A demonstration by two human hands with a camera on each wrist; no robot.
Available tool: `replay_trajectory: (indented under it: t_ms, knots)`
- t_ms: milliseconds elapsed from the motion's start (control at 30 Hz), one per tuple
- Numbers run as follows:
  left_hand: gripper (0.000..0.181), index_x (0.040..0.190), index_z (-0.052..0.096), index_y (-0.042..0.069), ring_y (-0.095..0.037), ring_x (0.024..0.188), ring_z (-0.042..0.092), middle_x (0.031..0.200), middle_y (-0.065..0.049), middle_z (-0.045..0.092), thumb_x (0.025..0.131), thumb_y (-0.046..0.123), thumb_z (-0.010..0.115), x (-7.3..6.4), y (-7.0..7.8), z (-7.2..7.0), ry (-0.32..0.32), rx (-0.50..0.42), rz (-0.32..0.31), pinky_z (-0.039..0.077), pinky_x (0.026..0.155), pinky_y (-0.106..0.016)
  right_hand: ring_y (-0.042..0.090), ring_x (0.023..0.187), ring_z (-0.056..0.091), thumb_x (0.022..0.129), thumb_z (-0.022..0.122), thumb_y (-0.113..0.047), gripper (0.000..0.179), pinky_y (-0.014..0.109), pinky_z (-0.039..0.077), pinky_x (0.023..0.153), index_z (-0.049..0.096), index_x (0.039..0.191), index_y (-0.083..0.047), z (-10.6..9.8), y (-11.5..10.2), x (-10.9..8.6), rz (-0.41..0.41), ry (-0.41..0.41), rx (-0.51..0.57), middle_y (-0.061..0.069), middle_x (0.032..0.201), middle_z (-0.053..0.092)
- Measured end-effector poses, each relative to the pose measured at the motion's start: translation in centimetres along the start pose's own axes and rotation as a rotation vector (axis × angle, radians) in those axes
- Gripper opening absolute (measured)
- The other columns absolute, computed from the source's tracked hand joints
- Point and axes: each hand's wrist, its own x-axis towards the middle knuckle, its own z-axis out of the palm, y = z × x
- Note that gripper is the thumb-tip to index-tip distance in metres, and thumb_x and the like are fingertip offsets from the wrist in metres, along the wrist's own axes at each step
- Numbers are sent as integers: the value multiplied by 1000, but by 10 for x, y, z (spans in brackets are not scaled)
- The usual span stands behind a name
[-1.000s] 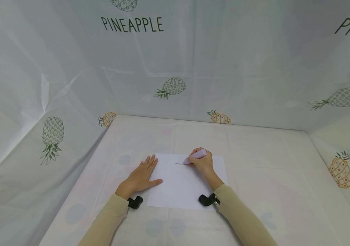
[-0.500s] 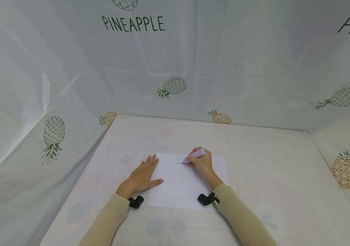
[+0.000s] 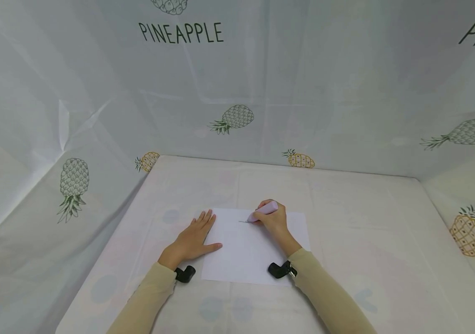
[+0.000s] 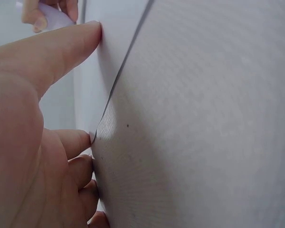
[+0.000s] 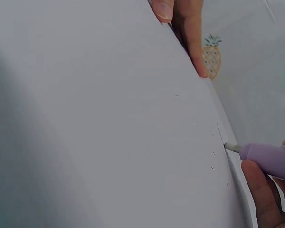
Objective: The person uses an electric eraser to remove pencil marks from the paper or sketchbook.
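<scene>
A white sheet of paper (image 3: 241,262) lies on the table. My left hand (image 3: 190,239) rests flat with spread fingers on its left edge, the thumb reaching onto the sheet. In my right hand (image 3: 276,225) I hold a thick lilac pen (image 3: 268,208), pinched near its tip and slanting up to the right. The right wrist view shows the pen's narrow grey tip (image 5: 232,147) at the paper, at the end of a short thin dark line (image 5: 219,129). That line lies near the sheet's far edge. Several tiny dark flecks (image 5: 212,168) dot the paper.
A pale cloth with faint prints covers the table (image 3: 362,241). Pineapple-printed sheeting (image 3: 329,93) hangs behind and at both sides. Each wrist wears a black camera mount, the left mount (image 3: 185,274) beside the paper and the right mount (image 3: 280,270) over it.
The pen tip has slid slightly left along the thin line, my right hand going with it. The left hand stays in place on the paper; the head view has shifted a little.
</scene>
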Motion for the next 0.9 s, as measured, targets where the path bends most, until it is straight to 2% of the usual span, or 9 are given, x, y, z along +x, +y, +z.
replay_trajectory:
  t_ms: [267, 533, 900]
  knots:
    - [95, 158, 18, -1, -35, 151, 6, 165, -17, 8, 95, 60, 57, 0, -1, 1, 6, 2, 7, 15, 120, -53, 16, 71, 63, 70, 74, 16, 24, 48, 60, 68, 61, 90, 15, -2, 3, 2, -12, 16, -23, 11, 79, 64]
    - [95, 158, 18, -1, -35, 151, 7, 165, -17, 8, 95, 59, 58, 1, -2, 3, 8, 4, 1, 14, 120, -53, 18, 72, 64, 69, 76, 15, 25, 40, 61, 62, 64, 90, 10, -10, 35, 18, 14, 42, 18, 11, 80, 64]
    - [96, 158, 17, 0, -34, 151, 7, 165, -16, 7, 94, 60, 58, 1, -3, 3, 3, 4, -6, 14, 120, -52, 21, 75, 63, 68, 76, 13, 22, 35, 60, 59, 63, 85, 5, -15, 40, 16, -37, 65, -9, 15, 83, 63]
